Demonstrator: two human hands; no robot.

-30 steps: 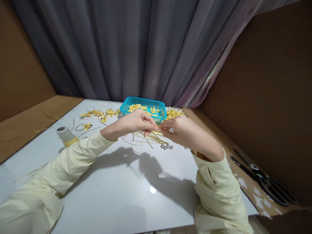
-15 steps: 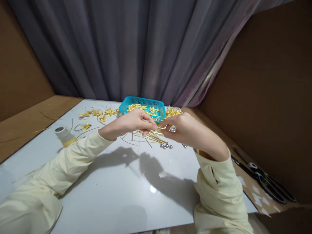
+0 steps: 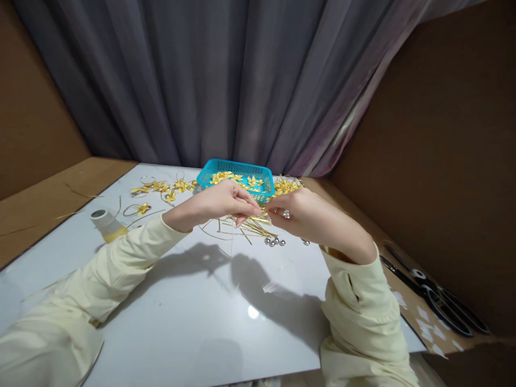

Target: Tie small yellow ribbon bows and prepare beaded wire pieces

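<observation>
My left hand (image 3: 231, 201) and my right hand (image 3: 300, 210) meet fingertip to fingertip over the middle of the table. Both are closed in a pinch; what lies between the fingertips is too small to make out. Gold wire stems (image 3: 252, 228) lie in a loose pile under and behind my hands. Small silver balls (image 3: 274, 242) rest in a cluster below my right hand, and some silver (image 3: 286, 214) shows past its fingers. Behind my hands stands a turquoise basket (image 3: 237, 164) with yellow ribbon flowers (image 3: 226, 177) in it.
Yellow flowers with wire rings (image 3: 161, 188) lie at the back left, near a white-and-yellow spool (image 3: 108, 226). More yellow flowers (image 3: 285, 185) sit right of the basket. Black scissors (image 3: 433, 298) and white scraps (image 3: 425, 325) lie at the right edge. A grey curtain (image 3: 209, 80) hangs behind.
The fingers of my right hand have curled in a little, and less of the silver shows past them. My left hand stays almost where it was.
</observation>
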